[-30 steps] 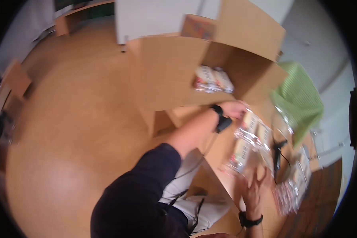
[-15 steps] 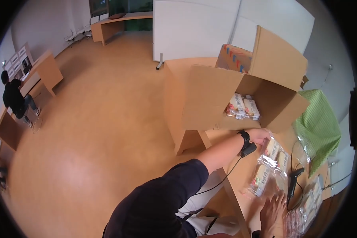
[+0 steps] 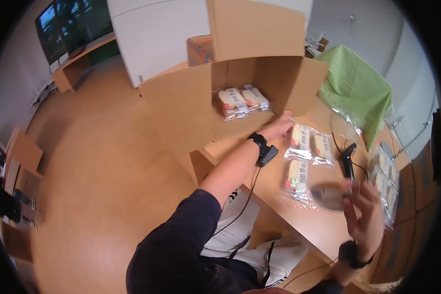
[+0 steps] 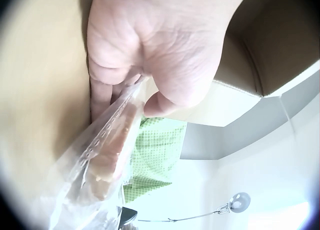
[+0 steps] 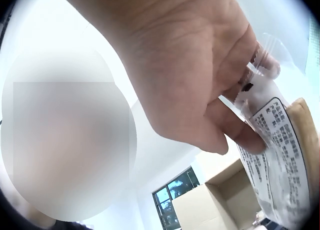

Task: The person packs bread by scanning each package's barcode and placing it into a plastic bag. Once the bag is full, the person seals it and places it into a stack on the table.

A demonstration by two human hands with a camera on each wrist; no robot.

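In the head view my left hand [image 3: 278, 127] is at the far end of a clear bag holding several bread packets [image 3: 299, 138] on the table. The left wrist view shows that hand [image 4: 155, 45] pinching the edge of the clear bag [image 4: 107, 150] between thumb and fingers. My right hand [image 3: 365, 215] is raised above the table, gripping one packet [image 3: 328, 196], blurred. In the right wrist view the right hand [image 5: 200, 75] pinches the end of this packet [image 5: 277, 155], whose printed label faces the camera.
An open cardboard box [image 3: 181, 98] with several packets [image 3: 232, 101] inside stands beyond the left hand. A black scanner [image 3: 347, 160] with a cable lies right of the bag, near a green checked cloth [image 3: 360, 88]. More bagged packets [image 3: 384, 181] are at the right edge.
My right hand has lifted a packet from the near right part of the group on the table. The left hand stays at the bag's far end. The head view has shifted.
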